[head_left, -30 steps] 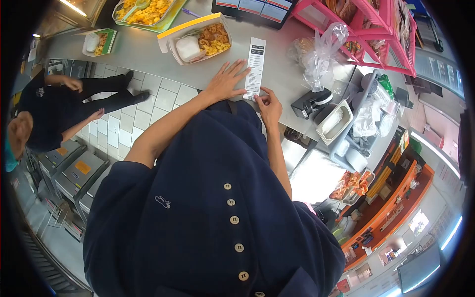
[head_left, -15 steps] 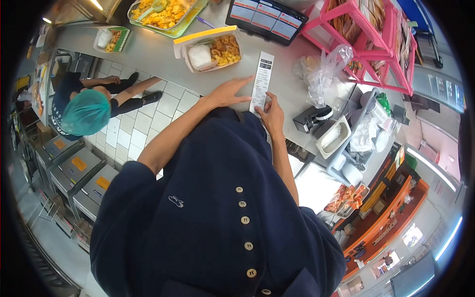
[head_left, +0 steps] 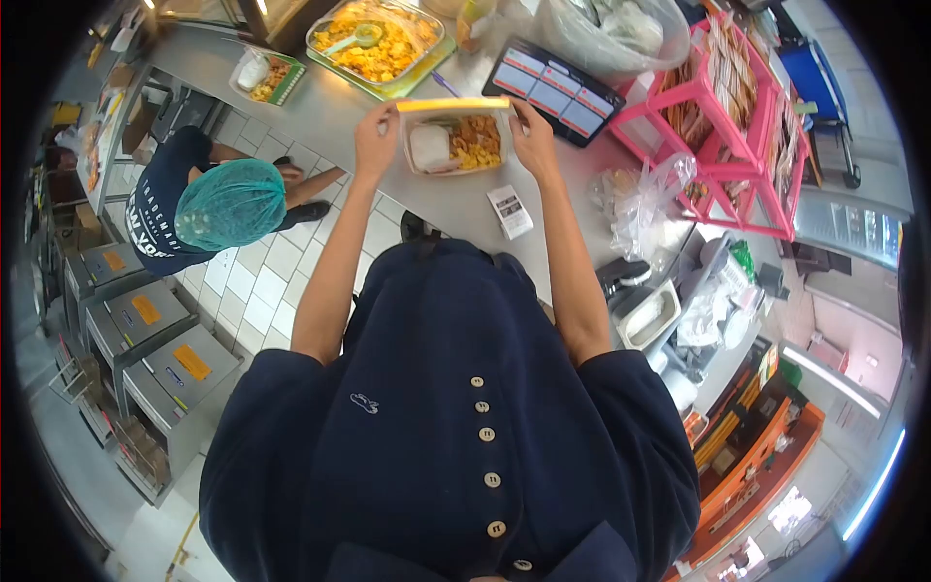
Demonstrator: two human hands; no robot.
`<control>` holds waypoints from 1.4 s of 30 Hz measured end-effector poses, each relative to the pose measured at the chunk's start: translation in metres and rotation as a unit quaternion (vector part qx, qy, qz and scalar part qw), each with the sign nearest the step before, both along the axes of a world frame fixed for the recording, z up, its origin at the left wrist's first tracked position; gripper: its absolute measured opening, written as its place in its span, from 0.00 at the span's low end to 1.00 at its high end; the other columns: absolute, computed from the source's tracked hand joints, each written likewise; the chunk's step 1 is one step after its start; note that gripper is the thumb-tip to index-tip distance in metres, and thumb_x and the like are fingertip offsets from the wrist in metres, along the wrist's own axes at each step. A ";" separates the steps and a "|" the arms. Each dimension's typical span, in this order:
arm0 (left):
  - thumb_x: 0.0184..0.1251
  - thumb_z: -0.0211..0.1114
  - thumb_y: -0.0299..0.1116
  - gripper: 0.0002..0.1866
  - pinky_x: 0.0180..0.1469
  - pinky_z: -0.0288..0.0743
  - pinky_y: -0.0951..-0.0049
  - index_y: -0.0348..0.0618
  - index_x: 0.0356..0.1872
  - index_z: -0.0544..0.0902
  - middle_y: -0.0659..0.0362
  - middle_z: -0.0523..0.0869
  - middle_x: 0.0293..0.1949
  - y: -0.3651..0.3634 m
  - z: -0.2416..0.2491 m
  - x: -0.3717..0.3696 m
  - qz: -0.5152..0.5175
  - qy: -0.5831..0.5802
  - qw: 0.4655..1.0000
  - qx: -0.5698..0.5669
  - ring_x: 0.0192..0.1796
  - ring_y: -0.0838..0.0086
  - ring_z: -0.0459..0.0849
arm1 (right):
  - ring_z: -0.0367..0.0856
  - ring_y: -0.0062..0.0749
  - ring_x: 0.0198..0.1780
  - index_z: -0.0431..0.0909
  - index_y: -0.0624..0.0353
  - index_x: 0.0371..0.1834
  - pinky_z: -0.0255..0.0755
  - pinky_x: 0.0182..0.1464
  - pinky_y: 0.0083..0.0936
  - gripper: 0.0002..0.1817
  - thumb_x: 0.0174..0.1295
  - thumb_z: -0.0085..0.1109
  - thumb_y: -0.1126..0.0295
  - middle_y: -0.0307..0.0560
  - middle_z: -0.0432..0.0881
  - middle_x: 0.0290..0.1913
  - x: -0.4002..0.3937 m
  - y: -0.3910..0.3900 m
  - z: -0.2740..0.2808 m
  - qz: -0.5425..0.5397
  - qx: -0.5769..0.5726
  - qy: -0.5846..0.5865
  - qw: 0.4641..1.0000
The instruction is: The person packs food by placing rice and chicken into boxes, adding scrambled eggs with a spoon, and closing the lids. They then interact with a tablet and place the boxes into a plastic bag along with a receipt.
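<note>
A paper food box (head_left: 415, 166) stands on the counter, its lid with the yellow edge raised at the back. Inside are white rice (head_left: 430, 146) and a yellow and brown dish (head_left: 477, 142). My left hand (head_left: 376, 141) grips the lid's left corner, thumb and fingers closed on it. At the opposite corner, my right hand (head_left: 532, 144) pinches the lid the same way. Between my forearms, a folded printed receipt (head_left: 510, 211) lies on the counter just in front of the box.
Behind the box are a tray of yellow food (head_left: 380, 48) with a spoon and a tablet (head_left: 553, 92). Pink racks (head_left: 713, 121) and plastic bags (head_left: 643, 199) stand right. Another food box (head_left: 267, 76) sits far left, near a crouching person in a green hair net (head_left: 231, 206).
The long receipt is now folded short, and my hands have let go of it. Both hands have moved forward to the food box and taken hold of its lid.
</note>
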State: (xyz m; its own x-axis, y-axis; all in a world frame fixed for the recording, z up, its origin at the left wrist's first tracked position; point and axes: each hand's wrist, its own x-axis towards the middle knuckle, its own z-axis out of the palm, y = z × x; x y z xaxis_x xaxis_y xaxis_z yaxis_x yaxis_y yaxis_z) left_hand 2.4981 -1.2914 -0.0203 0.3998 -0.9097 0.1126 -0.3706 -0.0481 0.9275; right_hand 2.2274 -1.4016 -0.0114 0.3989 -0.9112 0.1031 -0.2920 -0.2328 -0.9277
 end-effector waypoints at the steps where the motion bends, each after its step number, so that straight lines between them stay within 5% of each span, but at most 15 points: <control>1: 0.71 0.62 0.32 0.17 0.56 0.76 0.67 0.46 0.59 0.83 0.54 0.84 0.56 0.004 0.003 -0.002 -0.008 0.018 1.000 0.012 0.54 0.65 0.83 | 0.80 0.44 0.59 0.78 0.60 0.61 0.70 0.65 0.31 0.19 0.69 0.59 0.69 0.51 0.83 0.56 0.001 -0.003 -0.003 0.009 0.020 -0.046 0.999; 4: 0.65 0.66 0.32 0.16 0.49 0.78 0.65 0.44 0.54 0.85 0.54 0.87 0.48 0.021 0.011 -0.022 0.136 -0.219 0.948 -0.189 0.48 0.61 0.86 | 0.81 0.35 0.57 0.79 0.61 0.60 0.71 0.63 0.28 0.16 0.74 0.55 0.65 0.47 0.84 0.53 -0.001 0.008 -0.007 0.015 0.068 -0.129 0.989; 7: 0.62 0.68 0.33 0.16 0.49 0.78 0.65 0.43 0.51 0.85 0.53 0.86 0.49 0.053 0.026 -0.061 0.123 -0.173 0.973 -0.095 0.48 0.63 0.86 | 0.80 0.30 0.57 0.79 0.61 0.59 0.72 0.61 0.27 0.18 0.76 0.54 0.60 0.46 0.84 0.53 0.002 0.020 -0.008 -0.028 0.067 -0.122 0.990; 13: 0.62 0.71 0.38 0.17 0.43 0.77 0.65 0.39 0.48 0.85 0.53 0.88 0.42 0.019 0.004 -0.069 -0.165 -0.259 0.947 0.093 0.40 0.64 0.85 | 0.80 0.33 0.57 0.78 0.61 0.60 0.73 0.59 0.29 0.22 0.76 0.54 0.55 0.48 0.84 0.53 0.014 0.004 -0.007 -0.025 0.056 -0.099 0.993; 16: 0.65 0.69 0.38 0.15 0.45 0.77 0.62 0.41 0.48 0.84 0.51 0.88 0.44 -0.003 0.001 -0.072 -0.120 0.010 0.987 0.109 0.42 0.59 0.84 | 0.80 0.32 0.56 0.78 0.61 0.60 0.72 0.59 0.28 0.23 0.76 0.53 0.53 0.48 0.84 0.52 0.019 -0.005 -0.003 -0.031 0.051 -0.100 0.993; 19: 0.65 0.69 0.37 0.15 0.47 0.77 0.62 0.39 0.47 0.84 0.49 0.87 0.43 -0.001 0.016 -0.070 0.008 -0.125 0.991 0.040 0.42 0.59 0.84 | 0.79 0.31 0.54 0.80 0.60 0.58 0.70 0.60 0.28 0.24 0.77 0.50 0.50 0.48 0.85 0.52 0.021 -0.006 0.005 -0.029 0.048 -0.079 0.995; 22: 0.67 0.68 0.38 0.14 0.48 0.76 0.62 0.38 0.45 0.84 0.48 0.87 0.43 0.014 0.039 -0.065 0.149 -0.248 0.938 -0.193 0.42 0.57 0.84 | 0.78 0.29 0.53 0.82 0.60 0.54 0.69 0.60 0.27 0.26 0.78 0.46 0.47 0.47 0.85 0.50 0.017 -0.002 0.016 -0.034 0.073 -0.058 0.995; 25: 0.68 0.68 0.40 0.18 0.47 0.77 0.62 0.36 0.49 0.82 0.49 0.87 0.44 -0.002 -0.002 -0.029 0.204 -0.183 0.952 -0.140 0.42 0.56 0.84 | 0.78 0.31 0.55 0.79 0.59 0.59 0.69 0.61 0.28 0.24 0.77 0.50 0.50 0.49 0.85 0.51 0.016 -0.001 0.016 -0.051 0.160 -0.035 0.985; 28: 0.70 0.66 0.41 0.20 0.50 0.78 0.63 0.32 0.51 0.81 0.47 0.87 0.47 -0.004 -0.016 -0.006 0.047 0.062 0.977 0.196 0.46 0.55 0.86 | 0.78 0.36 0.60 0.74 0.61 0.66 0.66 0.65 0.31 0.25 0.73 0.56 0.57 0.53 0.84 0.56 0.019 0.008 0.002 -0.072 0.189 -0.051 0.978; 33: 0.68 0.68 0.43 0.27 0.55 0.78 0.68 0.28 0.58 0.80 0.45 0.89 0.47 0.004 -0.099 -0.015 0.066 0.137 0.977 0.152 0.51 0.59 0.88 | 0.79 0.44 0.63 0.67 0.71 0.71 0.66 0.68 0.32 0.33 0.66 0.61 0.63 0.59 0.81 0.62 0.017 0.012 -0.052 -0.051 0.225 0.014 0.973; 35: 0.68 0.68 0.46 0.30 0.54 0.78 0.68 0.29 0.61 0.79 0.48 0.90 0.45 0.010 -0.052 -0.025 0.046 0.182 0.969 0.160 0.50 0.62 0.88 | 0.80 0.45 0.61 0.71 0.72 0.68 0.67 0.66 0.31 0.33 0.66 0.62 0.58 0.60 0.82 0.61 0.010 0.008 -0.043 -0.011 0.241 0.023 0.970; 38: 0.68 0.67 0.51 0.31 0.53 0.78 0.66 0.32 0.59 0.82 0.51 0.90 0.45 0.011 -0.004 -0.014 0.058 0.216 0.939 0.261 0.49 0.66 0.88 | 0.79 0.34 0.59 0.79 0.63 0.62 0.73 0.59 0.31 0.31 0.66 0.61 0.48 0.51 0.82 0.59 0.002 -0.001 -0.016 -0.030 0.285 0.076 0.955; 42: 0.67 0.67 0.54 0.31 0.51 0.79 0.65 0.34 0.57 0.84 0.53 0.89 0.45 0.007 0.015 0.001 0.026 0.268 0.916 0.298 0.49 0.68 0.87 | 0.82 0.36 0.55 0.82 0.66 0.57 0.77 0.52 0.38 0.34 0.61 0.66 0.45 0.53 0.85 0.53 0.002 -0.010 0.006 -0.067 0.353 0.036 0.932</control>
State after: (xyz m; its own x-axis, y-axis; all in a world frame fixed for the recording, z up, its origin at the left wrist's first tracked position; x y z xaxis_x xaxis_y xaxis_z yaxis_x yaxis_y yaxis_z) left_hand 2.4992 -1.2842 -0.0056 0.2976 -0.7240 -0.6223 0.1471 -0.6093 0.7792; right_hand 2.2290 -1.4112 -0.0054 0.2600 -0.7833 -0.5647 -0.3418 0.4723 -0.8125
